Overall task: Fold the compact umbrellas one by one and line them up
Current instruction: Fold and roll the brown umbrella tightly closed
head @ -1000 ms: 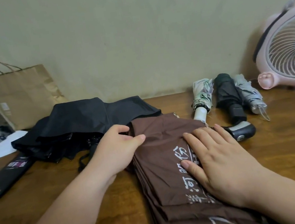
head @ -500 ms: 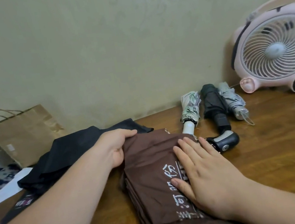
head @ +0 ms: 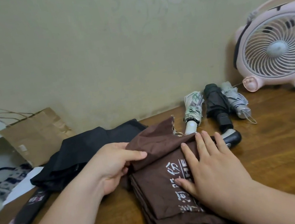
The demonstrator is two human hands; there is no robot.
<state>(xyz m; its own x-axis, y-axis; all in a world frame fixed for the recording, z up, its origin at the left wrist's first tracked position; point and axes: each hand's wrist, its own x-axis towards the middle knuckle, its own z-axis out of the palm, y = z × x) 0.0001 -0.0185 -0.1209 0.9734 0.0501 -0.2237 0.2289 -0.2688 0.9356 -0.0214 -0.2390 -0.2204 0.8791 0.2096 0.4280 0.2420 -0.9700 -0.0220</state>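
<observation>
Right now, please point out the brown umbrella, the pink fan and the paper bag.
brown umbrella (head: 154, 190): head view, on its flat folded canopy panel.
pink fan (head: 277, 49): head view, on the grille's centre hub.
paper bag (head: 38, 136): head view, on its front face.

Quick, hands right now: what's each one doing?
Left hand: pinches a fold of the brown umbrella.
Right hand: open, pressing flat on the same umbrella.

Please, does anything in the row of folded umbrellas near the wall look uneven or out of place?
Yes. The black folded umbrella in the middle reaches nearer to the person than the white patterned umbrella and the grey umbrella beside it, so the handle ends do not line up.
</observation>
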